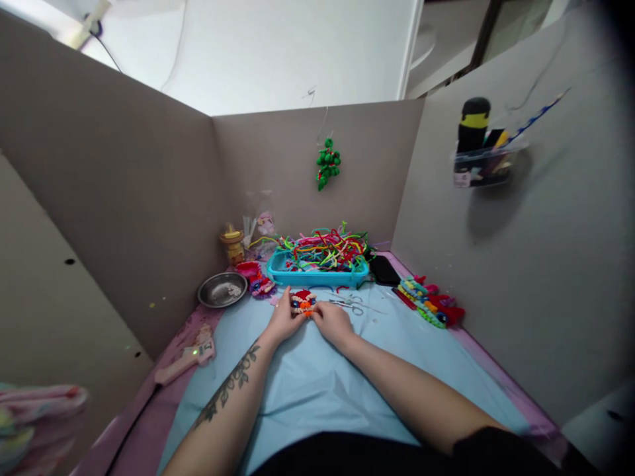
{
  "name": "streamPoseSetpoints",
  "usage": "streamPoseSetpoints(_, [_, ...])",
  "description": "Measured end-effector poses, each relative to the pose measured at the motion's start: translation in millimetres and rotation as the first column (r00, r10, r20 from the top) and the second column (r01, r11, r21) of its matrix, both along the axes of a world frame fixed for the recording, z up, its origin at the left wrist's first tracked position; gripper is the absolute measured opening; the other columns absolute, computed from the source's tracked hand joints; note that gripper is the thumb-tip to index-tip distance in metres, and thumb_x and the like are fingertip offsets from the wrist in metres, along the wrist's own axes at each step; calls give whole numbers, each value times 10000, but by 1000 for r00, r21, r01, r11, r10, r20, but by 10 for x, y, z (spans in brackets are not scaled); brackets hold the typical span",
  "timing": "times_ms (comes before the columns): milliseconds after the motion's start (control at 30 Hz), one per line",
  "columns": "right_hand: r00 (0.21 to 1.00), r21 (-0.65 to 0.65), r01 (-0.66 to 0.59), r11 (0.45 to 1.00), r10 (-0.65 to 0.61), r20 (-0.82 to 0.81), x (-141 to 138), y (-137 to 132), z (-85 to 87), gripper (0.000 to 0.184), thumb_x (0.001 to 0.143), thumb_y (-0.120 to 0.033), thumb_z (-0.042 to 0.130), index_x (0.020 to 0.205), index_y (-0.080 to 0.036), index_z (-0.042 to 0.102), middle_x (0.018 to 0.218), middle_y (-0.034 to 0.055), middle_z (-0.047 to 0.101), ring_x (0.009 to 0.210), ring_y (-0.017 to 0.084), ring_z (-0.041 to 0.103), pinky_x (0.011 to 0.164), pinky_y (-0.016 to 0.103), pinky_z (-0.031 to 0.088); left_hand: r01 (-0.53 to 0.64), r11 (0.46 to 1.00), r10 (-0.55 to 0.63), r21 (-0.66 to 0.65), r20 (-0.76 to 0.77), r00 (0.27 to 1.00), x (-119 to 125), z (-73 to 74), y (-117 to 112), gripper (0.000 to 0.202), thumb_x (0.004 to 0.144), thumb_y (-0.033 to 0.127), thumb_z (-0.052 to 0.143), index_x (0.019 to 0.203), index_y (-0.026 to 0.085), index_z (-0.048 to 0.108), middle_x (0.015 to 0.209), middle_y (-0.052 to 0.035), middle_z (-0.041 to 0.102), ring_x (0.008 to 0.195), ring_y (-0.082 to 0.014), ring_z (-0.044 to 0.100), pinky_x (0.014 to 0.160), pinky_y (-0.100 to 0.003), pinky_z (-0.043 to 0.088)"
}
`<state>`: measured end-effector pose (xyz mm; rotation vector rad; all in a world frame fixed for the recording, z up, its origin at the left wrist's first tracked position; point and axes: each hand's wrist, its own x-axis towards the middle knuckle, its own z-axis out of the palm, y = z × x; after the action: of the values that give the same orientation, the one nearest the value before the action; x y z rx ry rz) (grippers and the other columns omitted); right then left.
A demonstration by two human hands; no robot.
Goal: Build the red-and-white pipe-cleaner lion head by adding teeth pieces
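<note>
A small red, cream and orange pipe-cleaner figure (302, 301) with a blue eye lies between my two hands above the light blue cloth (317, 377). My left hand (282, 320) grips it from the left side, fingers closed around its edge. At its lower right, the fingertips of my right hand (333, 320) pinch an orange part of the same figure. My fingers hide parts of it. Just to the right lies a pair of scissors (354, 307), close to a thin metal tool.
Behind my hands stands a blue tray (317, 279) heaped with colourful pipe cleaners (330, 250). Left are a metal bowl (222, 291) of small white pieces and a corded pink glue gun (184, 362). Finished-looking fuzzy pieces (429, 303) and a black phone (384, 270) lie right. Partitions enclose three sides.
</note>
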<state>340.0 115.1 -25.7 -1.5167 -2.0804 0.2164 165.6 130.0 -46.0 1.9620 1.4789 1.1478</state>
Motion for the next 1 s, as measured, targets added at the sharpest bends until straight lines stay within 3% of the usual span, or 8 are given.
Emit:
streamPoseSetpoints(300, [998,-30,-9,1000,11,60,-47,0,15,169,818,-286,500,813,-223,656,859,44,698,798,180,614,637,238,367,-19,999,22,31,-100,995,26,-19,22,842,682,293,609,1392,101,199,1304,-195,440,1198,-285,413,999,-431,311])
streamPoseSetpoints(500, [997,28,11,1000,-9,-74,212,-12,39,224,797,-226,463,847,-235,681,861,23,706,802,169,615,687,233,391,-27,998,32,61,-81,996,-108,52,0,935,595,146,613,1410,134,155,1382,-173,352,1314,-290,254,1072,-450,186])
streamPoseSetpoints(567, [995,34,-46,998,49,-89,309,-11,30,234,768,-198,470,824,-229,695,857,16,709,814,168,618,716,232,403,-38,998,42,51,-72,997,-172,74,-2,967,569,96,601,1416,158,137,1389,-162,342,1317,-287,245,1072,-449,189])
streamPoseSetpoints(733, [968,-15,-252,968,252,-12,329,-56,4,269,763,-201,479,863,-249,724,886,13,723,833,176,640,754,241,420,-6,999,8,35,-54,998,-188,121,-37,991,590,207,669,1418,174,125,1352,-158,378,1272,-293,312,1047,-464,230])
streamPoseSetpoints(1000, [961,-46,-216,975,220,165,244,-134,18,386,812,-234,435,1151,-293,610,943,47,717,813,205,656,674,258,418,79,997,-79,5,-32,996,-93,119,-45,1019,593,255,710,1420,191,118,1328,-171,401,1217,-283,398,1021,-462,269])
